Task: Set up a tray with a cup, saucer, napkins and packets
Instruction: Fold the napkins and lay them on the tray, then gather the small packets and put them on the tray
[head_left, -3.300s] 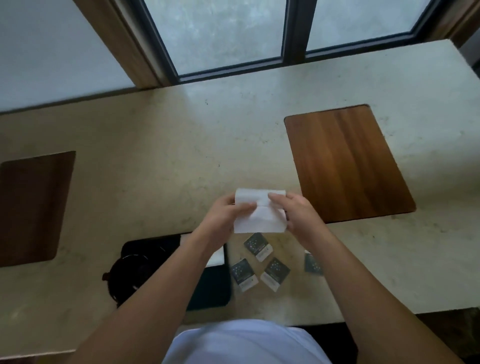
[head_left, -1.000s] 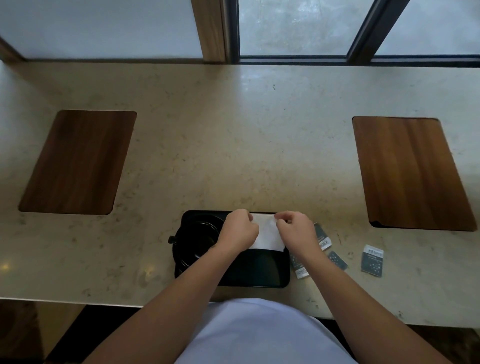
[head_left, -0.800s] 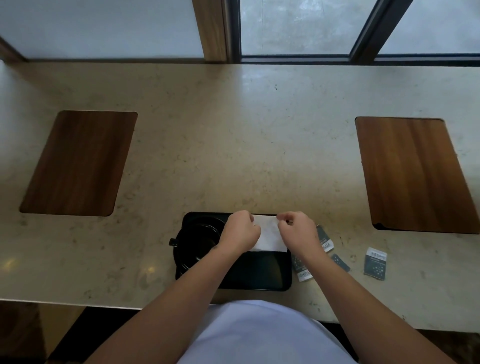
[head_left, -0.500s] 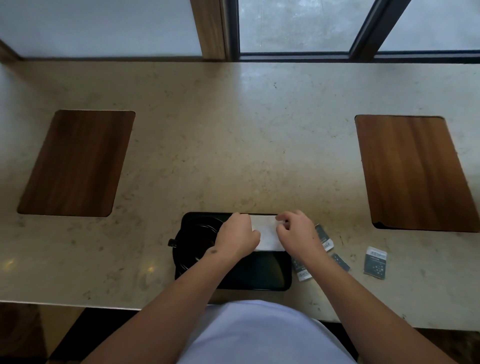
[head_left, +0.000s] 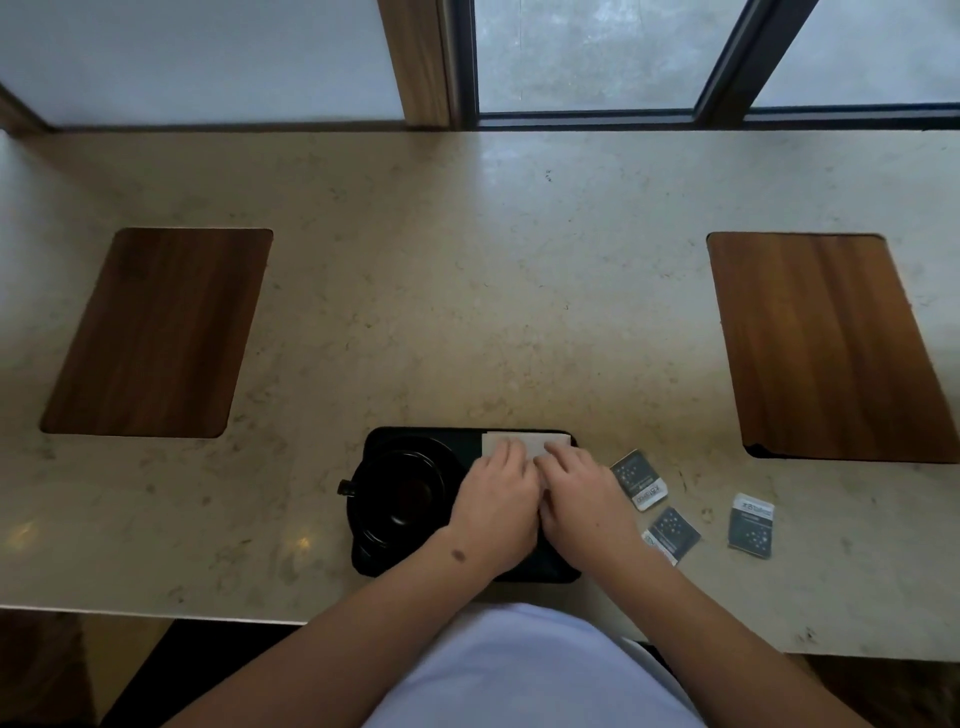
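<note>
A black tray (head_left: 415, 438) lies at the counter's near edge. On its left half stands a black cup (head_left: 402, 493) on a black saucer (head_left: 441, 460), handle pointing left. A white folded napkin (head_left: 524, 442) lies flat on the tray's far right part. My left hand (head_left: 496, 506) and my right hand (head_left: 582, 501) rest side by side on the napkin, fingers flat, covering its near part. Three dark packets lie on the counter right of the tray: one (head_left: 638, 479) close to my right hand, one (head_left: 671, 535) nearer me, one (head_left: 751, 526) farther right.
The beige stone counter (head_left: 467, 291) has a wooden inlay at the left (head_left: 156, 332) and another at the right (head_left: 826, 348). A window with a dark frame (head_left: 587, 111) runs along the far side. The counter's near edge passes just below the tray.
The napkin, held up in both hands at first, now lies flat on the tray. Over the last second my hands have lowered and flattened on it.
</note>
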